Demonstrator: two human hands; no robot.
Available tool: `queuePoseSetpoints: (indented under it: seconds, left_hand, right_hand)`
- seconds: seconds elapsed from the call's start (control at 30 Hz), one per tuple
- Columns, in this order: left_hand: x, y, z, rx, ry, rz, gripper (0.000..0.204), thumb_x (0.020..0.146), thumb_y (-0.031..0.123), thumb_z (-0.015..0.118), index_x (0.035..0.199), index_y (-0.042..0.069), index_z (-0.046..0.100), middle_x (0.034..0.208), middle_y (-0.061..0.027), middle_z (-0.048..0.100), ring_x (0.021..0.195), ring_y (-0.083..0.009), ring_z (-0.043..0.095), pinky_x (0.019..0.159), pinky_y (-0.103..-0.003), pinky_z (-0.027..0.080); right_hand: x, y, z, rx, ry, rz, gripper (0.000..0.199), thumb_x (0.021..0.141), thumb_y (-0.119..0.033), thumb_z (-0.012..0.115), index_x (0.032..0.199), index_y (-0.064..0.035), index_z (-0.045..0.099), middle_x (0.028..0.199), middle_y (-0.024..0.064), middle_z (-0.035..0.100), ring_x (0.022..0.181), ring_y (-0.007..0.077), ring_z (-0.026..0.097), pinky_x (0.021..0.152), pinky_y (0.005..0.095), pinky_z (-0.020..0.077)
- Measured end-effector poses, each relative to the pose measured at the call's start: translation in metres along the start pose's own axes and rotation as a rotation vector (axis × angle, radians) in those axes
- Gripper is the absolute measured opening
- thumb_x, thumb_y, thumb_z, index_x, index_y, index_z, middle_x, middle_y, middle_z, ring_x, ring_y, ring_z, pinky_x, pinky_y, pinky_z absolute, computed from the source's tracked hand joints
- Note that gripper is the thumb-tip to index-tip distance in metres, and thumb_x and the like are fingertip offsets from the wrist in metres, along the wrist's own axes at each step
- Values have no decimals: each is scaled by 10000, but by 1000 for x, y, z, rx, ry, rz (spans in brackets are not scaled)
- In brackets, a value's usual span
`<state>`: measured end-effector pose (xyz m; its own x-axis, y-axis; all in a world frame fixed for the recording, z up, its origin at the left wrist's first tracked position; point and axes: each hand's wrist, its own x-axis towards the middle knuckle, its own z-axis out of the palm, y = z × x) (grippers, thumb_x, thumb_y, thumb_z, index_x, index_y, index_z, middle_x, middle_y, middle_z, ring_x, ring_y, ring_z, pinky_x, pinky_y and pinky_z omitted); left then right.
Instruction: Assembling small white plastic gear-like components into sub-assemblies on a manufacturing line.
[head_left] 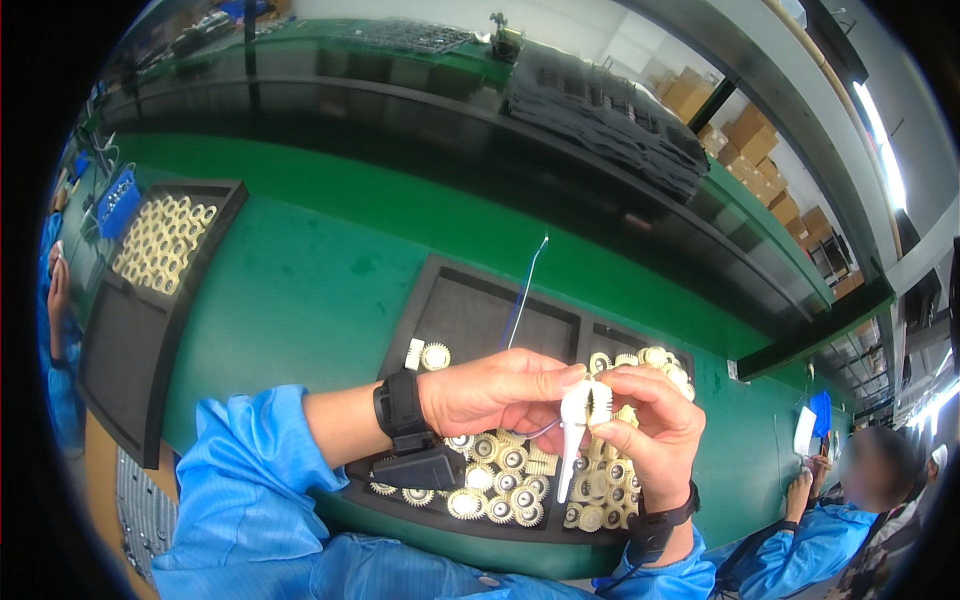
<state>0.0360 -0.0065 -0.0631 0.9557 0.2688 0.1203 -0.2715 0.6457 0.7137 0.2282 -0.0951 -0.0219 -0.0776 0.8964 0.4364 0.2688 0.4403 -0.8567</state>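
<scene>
- Between the two hands, up over the tray, sits a cream toothed gear [600,403]. Its teeth and dark slot face right, to the right hand [657,428].
- On its left side is a long white stick [571,465], thin at the low end. It points down to the person's body and leans a bit left — I can't tell if the stick and gear are one piece.
- The left hand [500,392] comes in from the left and pinches the gear near its top with the thumb. Its other fingers curl under, partly hidden.
- The right hand pinches the gear's right side with thumb and fingers. Both hands touch it, so neither is nearer.
- Under the hands is a black tray [455,305], with gears [510,460] heaped in its near left part and more in its right part.
- Past the hands, a thin wire [525,285] slants up.
- Far left, another black tray [125,345] holds cream gears in rows.
- Farthest off — a shelf with stacked dark trays [600,120].
</scene>
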Motion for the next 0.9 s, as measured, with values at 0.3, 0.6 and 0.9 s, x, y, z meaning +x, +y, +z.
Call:
queuePoseSetpoints:
  seconds: [0.3,0.6,0.9]
  left_hand:
    - [1,-4,-2,26,57,18,375,971,353,525,1120,12,562,1007,-83,637,861,-126,613,720,-248,483]
    - [0,-1,6,176,62,127,342,936,231,605,1196,24,528,1089,-23,602,990,-93,560,867,-248,443]
    - [1,-3,5,105,59,118,358,938,237,600,1203,9,523,1109,-54,609,1045,-128,580,904,-277,468]
  right_hand:
    - [2,-5,-2,-236,-65,-131,393,667,-56,811,1031,1,674,1001,131,661,898,202,618,749,293,515]
    - [-1,-2,-1,111,4,29,397,681,-26,800,1050,24,661,1020,131,638,904,201,608,782,319,508]
    - [1,-3,-1,-55,4,-38,408,644,-45,812,1026,-1,676,980,116,672,887,214,617,777,332,498]
